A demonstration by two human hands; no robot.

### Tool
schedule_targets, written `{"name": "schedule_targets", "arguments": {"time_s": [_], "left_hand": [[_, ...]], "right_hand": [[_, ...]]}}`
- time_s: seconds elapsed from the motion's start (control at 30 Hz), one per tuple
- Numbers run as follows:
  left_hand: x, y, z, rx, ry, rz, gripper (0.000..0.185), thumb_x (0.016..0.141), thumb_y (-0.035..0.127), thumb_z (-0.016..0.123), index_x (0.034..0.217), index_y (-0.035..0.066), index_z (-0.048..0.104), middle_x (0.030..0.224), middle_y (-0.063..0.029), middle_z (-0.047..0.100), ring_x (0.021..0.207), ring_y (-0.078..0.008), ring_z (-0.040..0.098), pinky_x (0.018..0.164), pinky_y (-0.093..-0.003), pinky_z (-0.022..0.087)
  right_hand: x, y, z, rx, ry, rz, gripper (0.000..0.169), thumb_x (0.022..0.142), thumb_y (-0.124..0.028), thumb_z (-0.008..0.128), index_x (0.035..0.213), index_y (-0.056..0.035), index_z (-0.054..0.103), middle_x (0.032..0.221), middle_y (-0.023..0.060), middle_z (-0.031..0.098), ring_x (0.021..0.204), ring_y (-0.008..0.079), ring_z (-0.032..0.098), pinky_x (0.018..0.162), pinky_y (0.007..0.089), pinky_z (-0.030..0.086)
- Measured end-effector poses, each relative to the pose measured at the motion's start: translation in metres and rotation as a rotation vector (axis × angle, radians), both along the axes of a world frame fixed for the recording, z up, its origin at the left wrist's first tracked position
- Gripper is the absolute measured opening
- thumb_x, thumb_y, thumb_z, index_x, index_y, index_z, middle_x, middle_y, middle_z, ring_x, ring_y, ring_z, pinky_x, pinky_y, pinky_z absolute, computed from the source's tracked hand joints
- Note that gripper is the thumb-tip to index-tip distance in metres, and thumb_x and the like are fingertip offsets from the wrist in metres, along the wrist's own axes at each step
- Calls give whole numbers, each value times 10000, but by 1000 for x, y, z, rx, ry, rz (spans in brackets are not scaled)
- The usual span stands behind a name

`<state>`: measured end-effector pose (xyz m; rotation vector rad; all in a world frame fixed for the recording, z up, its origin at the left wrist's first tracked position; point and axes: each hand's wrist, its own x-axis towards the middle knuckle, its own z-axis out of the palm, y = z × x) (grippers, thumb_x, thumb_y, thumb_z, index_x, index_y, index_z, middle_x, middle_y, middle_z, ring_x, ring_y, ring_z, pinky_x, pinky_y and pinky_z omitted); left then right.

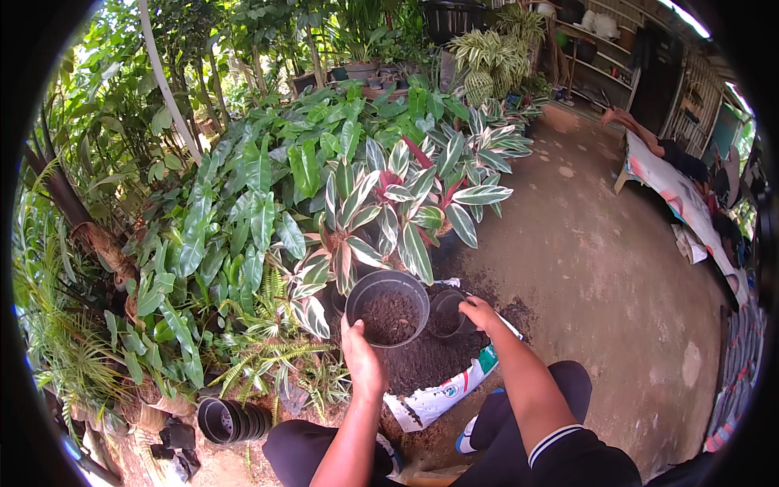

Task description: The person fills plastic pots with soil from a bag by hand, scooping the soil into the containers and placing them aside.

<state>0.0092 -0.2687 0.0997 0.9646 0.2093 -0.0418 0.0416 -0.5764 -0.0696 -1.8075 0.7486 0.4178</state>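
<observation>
My left hand [364, 360] grips a round black plastic plant pot [378, 283] by its near left side, and the pot is tilted so its mouth faces me. Dark soil [394, 318] covers the bottom of the pot. Just to the right, my right hand [479, 313] has its fingers on the rim of a small see-through plastic cup [449, 299]. That cup rests against loose potting soil [426, 367] heaped on a printed white plastic sack [433, 403]. How much soil the cup contains, I cannot tell.
Variegated pink-and-white leafy plants [395, 201] crowd the pot's far side. Nested black pots [234, 420] lie on their side at lower left. A cloth-covered bench [675, 182], with what looks like a person's leg [636, 129], stands right of the bare floor [602, 274].
</observation>
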Motion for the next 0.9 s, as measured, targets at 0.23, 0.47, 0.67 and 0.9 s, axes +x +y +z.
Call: {"name": "schedule_targets", "arguments": {"time_s": [0.23,0.47,0.67,0.9], "left_hand": [[-3,7,9,90,49,51,512,1029,234,422,1515,73,430,1410,-109,559,1257,-239,564,1043,-418,479],[-4,11,4,35,-13,10,474,1047,203,406,1493,48,446,1389,-110,559,1259,-225,547,1074,-396,447],[6,8,-25,154,-65,-32,463,1051,161,419,1468,-33,466,1389,-131,572,1284,-213,523,1153,-355,346],[6,-3,-33,222,-56,-224,640,1049,315,445,1622,81,285,1554,-143,428,1397,-310,472,1097,-519,445]], "right_hand": [[2,18,65,131,-239,-55,683,908,-416,613,1534,-168,498,1346,53,626,1244,245,578,1012,543,470],[13,33,129,151,-674,-104,596,912,-239,649,1481,-80,563,1188,107,657,1043,209,628,894,348,521],[11,44,181,-223,-1076,-90,672,850,-153,711,1497,-81,545,1370,168,549,1285,301,562,1110,408,434],[-22,70,239,-479,-1198,109,769,787,-133,755,1521,-122,524,1467,210,449,1346,372,503,1158,442,392]]}}
